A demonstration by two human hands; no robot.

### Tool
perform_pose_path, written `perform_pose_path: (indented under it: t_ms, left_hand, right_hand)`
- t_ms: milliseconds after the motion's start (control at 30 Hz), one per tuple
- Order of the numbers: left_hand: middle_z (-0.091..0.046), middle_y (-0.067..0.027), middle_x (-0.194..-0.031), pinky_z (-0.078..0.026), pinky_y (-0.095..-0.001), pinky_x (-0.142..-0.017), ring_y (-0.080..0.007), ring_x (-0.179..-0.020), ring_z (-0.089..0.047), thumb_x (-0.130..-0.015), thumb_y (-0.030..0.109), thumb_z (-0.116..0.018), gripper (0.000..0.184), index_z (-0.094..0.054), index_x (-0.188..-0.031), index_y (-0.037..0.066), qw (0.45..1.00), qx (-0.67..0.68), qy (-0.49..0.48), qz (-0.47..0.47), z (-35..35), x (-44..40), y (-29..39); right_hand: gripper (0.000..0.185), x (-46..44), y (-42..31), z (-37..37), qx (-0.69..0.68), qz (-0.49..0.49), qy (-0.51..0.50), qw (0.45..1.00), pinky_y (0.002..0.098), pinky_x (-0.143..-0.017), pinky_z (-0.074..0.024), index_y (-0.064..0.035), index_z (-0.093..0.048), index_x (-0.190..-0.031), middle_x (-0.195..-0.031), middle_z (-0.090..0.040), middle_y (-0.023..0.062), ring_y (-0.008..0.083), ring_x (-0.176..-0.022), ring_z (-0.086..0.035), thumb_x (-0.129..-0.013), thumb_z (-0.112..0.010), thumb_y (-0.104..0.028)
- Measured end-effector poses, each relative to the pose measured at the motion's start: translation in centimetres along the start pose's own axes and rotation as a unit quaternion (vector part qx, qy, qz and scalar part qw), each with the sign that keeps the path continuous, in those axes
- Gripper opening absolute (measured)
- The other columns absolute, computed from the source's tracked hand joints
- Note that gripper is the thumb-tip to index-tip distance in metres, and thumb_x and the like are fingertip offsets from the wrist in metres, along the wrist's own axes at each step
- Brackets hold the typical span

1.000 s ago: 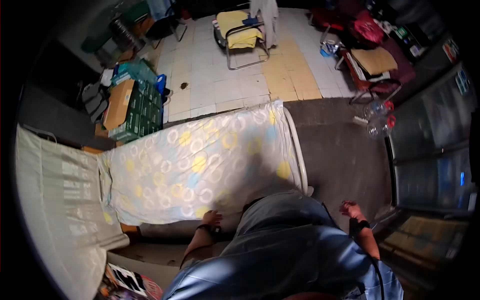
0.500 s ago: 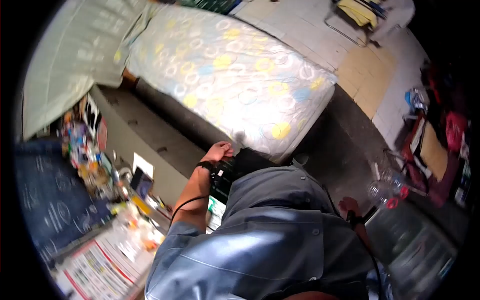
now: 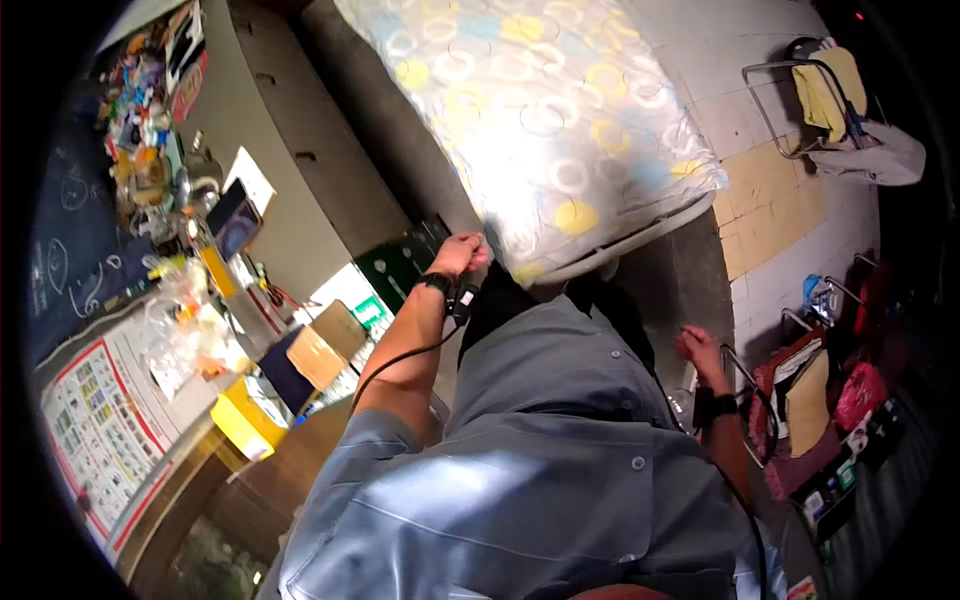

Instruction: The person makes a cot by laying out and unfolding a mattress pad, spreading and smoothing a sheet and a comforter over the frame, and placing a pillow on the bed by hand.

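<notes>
My left hand (image 3: pixel 459 256) is in front of me, its fingers curled in beside the near left corner of the mattress (image 3: pixel 560 120). Whatever those fingers may hold is hidden. The mattress has a pale cover with yellow, blue and white rings. A dark band and a black device (image 3: pixel 464 303) with a cable are at my left wrist. Low on my right side hangs my right hand (image 3: pixel 700 352), fingers loosely bent and a little apart, with nothing visible in it. It is nearest to the metal frame of a chair (image 3: pixel 745 375).
On the left, a cluttered desk carries a phone (image 3: pixel 235 220), a cardboard box (image 3: pixel 326 345), a yellow container (image 3: pixel 248 418) and a printed sheet (image 3: pixel 110 430). A folding chair with yellow cloth (image 3: pixel 828 95) stands far right. Bags and a brown board (image 3: pixel 808 405) lie at the right.
The bed's near end now looks closer and the view has turned. The cardboard box and yellow container have come into sight; the clear bottles at the right have mostly left it.
</notes>
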State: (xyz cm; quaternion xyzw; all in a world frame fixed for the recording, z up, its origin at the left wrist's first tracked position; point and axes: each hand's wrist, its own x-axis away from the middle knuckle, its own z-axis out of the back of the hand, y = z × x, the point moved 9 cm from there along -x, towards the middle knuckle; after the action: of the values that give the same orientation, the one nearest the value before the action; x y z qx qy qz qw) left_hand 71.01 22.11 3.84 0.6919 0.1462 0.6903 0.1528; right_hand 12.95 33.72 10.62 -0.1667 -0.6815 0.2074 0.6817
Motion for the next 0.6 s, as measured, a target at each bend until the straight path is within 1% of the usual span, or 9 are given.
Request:
perform_pose_path:
  t_ms: [100, 167, 300, 333, 433, 467, 500, 567, 600]
  left_hand:
    - [-0.066, -0.0069, -0.096, -0.051, -0.0273, -0.066, -0.0145, -0.077, -0.063, -0.096, 0.027, -0.051, 0.031, -0.053, -0.117, 0.004, 0.996, 0.075, 0.032, 0.023, -2.5, 1.4, -0.8]
    - [-0.066, -0.0069, -0.098, -0.051, -0.0272, -0.067, -0.0144, -0.078, -0.064, -0.096, 0.027, -0.052, 0.031, -0.053, -0.118, 0.004, 0.991, 0.124, 0.053, 0.015, -4.1, 0.9, -2.7]
    - [-0.067, -0.0044, -0.099, -0.051, -0.0282, -0.07, -0.0144, -0.084, -0.064, -0.096, 0.024, -0.051, 0.03, -0.053, -0.121, 0.007, 0.966, 0.22, 0.131, 0.033, -7.3, -1.7, -8.6]
    - [-0.065, -0.0055, -0.104, -0.05, -0.0298, -0.075, -0.0157, -0.09, -0.062, -0.095, 0.024, -0.053, 0.033, -0.052, -0.123, 0.008, 0.966, 0.22, 0.132, 0.028, -7.6, -2.6, -10.2]
    - [-0.063, -0.0088, -0.103, -0.048, -0.0296, -0.08, -0.0181, -0.093, -0.061, -0.09, 0.026, -0.061, 0.043, -0.051, -0.123, 0.0, 0.955, 0.171, 0.244, -0.003, -8.1, -6.3, -13.9]
    - [-0.062, -0.0139, -0.109, -0.046, -0.0318, -0.088, -0.0234, -0.099, -0.06, -0.085, 0.029, -0.066, 0.056, -0.047, -0.127, -0.003, 0.948, 0.151, 0.28, -0.015, -7.9, -7.7, -14.7]
    - [-0.062, -0.0149, -0.109, -0.046, -0.0323, -0.088, -0.0241, -0.1, -0.06, -0.085, 0.03, -0.066, 0.058, -0.047, -0.127, -0.004, 0.944, 0.133, 0.3, -0.027, -7.8, -9.2, -14.8]
    - [-0.062, -0.0169, -0.111, -0.046, -0.0334, -0.089, -0.0254, -0.101, -0.06, -0.083, 0.034, -0.067, 0.063, -0.045, -0.128, -0.005, 0.936, 0.097, 0.335, -0.048, -7.2, -11.7, -15.0]
    - [-0.062, -0.0195, -0.111, -0.046, -0.0349, -0.088, -0.0278, -0.1, -0.061, -0.081, 0.037, -0.068, 0.067, -0.045, -0.127, -0.006, 0.94, 0.079, 0.332, -0.024, -7.4, -12.1, -14.3]
  right_hand:
    - [0.031, -5.4, -5.0, -1.1, 0.062, 0.015, -0.019, 0.998, 0.0278, -0.07, -0.0494, -0.003, -0.056, -0.119, -0.096, -0.065, 0.0072, 0.0141, -0.081, -0.061, -0.092, -0.059, -0.019]
    - [0.032, -9.1, -9.6, -2.8, 0.175, 0.044, -0.049, 0.982, 0.0292, -0.073, -0.0492, -0.003, -0.057, -0.119, -0.098, -0.065, 0.0075, 0.0162, -0.084, -0.061, -0.092, -0.059, -0.02]
    - [0.032, -17.4, -16.3, -7.9, 0.402, 0.14, -0.104, 0.899, 0.0329, -0.082, -0.0485, -0.0033, -0.058, -0.118, -0.105, -0.065, 0.0095, 0.0206, -0.094, -0.061, -0.092, -0.059, -0.021]
    - [0.033, -18.4, -17.5, -10.3, 0.422, 0.15, -0.115, 0.887, 0.0338, -0.083, -0.0483, -0.0036, -0.058, -0.118, -0.108, -0.064, 0.0108, 0.0225, -0.096, -0.061, -0.091, -0.059, -0.021]
    - [0.035, -21.9, -19.3, -15.5, 0.486, 0.197, -0.139, 0.84, 0.0363, -0.087, -0.048, -0.004, -0.058, -0.117, -0.114, -0.061, 0.0143, 0.0277, -0.103, -0.059, -0.087, -0.062, -0.021]
    - [0.035, -23.5, -19.2, -16.9, 0.516, 0.229, -0.138, 0.814, 0.0369, -0.087, -0.0482, -0.0037, -0.058, -0.116, -0.116, -0.06, 0.0152, 0.0291, -0.104, -0.058, -0.085, -0.063, -0.021]
    - [0.036, -25.1, -18.7, -18.0, 0.543, 0.259, -0.136, 0.787, 0.0376, -0.088, -0.0483, -0.0034, -0.058, -0.115, -0.117, -0.059, 0.0161, 0.0305, -0.105, -0.058, -0.084, -0.064, -0.021]
    - [0.039, -27.7, -16.5, -20.2, 0.551, 0.297, -0.155, 0.764, 0.0403, -0.092, -0.045, -0.0039, -0.058, -0.113, -0.117, -0.058, 0.0172, 0.0342, -0.109, -0.054, -0.08, -0.065, -0.023]
    - [0.039, -29.2, -14.9, -20.4, 0.562, 0.304, -0.159, 0.753, 0.0408, -0.094, -0.044, -0.004, -0.058, -0.113, -0.117, -0.058, 0.0172, 0.0343, -0.11, -0.054, -0.08, -0.064, -0.024]
